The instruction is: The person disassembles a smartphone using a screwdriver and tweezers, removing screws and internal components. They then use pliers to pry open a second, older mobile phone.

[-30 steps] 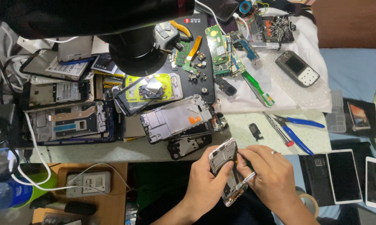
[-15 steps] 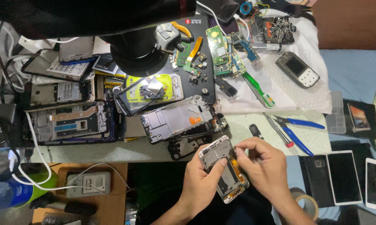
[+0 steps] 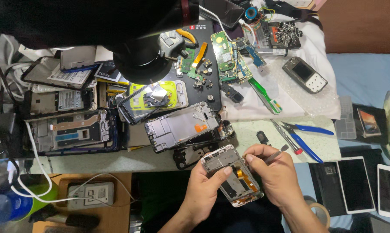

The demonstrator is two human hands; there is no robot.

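White-framed opened phone lies between left hand and right hand.

Two hands work on an opened phone at the workbench's near edge.

The left hand cradles the opened phone frame, thumb on its inner plate; the right hand pinches a metal spudger over the phone's top corner. At 12 o'clock lies another stripped phone chassis; at 2 o'clock, blue-handled pliers; a green toothbrush lies beyond.
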